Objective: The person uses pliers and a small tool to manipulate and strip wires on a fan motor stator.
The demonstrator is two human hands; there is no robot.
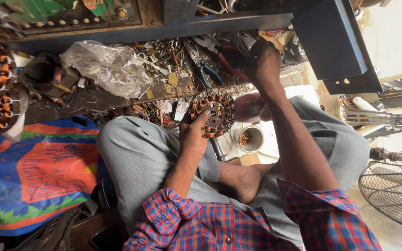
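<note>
Nearest, shirt: a red and blue plaid shirt covers the person's chest and arms, above grey trousers on crossed legs.
Bare foot: a foot is tucked between the knees.
Left hand: the left hand has its grip closed on a round motor stator, thumb lying across the face.
Stator: its ring of copper-coloured windings is held upright over the lap, just short of the table's near edge.
Cup: a small metal cup with something orange inside stands on the floor just beside the stator.
Right hand: the right hand reaches out onto the cluttered low table; it is dark and partly hidden among the tools, so I cannot tell its grip.
Pliers: blue-handled pliers lie on the table near that hand.
Bag: a crumpled clear plastic bag rests toward the table's far edge.
Sack: a blue and orange woven sack lies beside the left knee.
Fan: a wire fan guard sits by the right knee.
</note>
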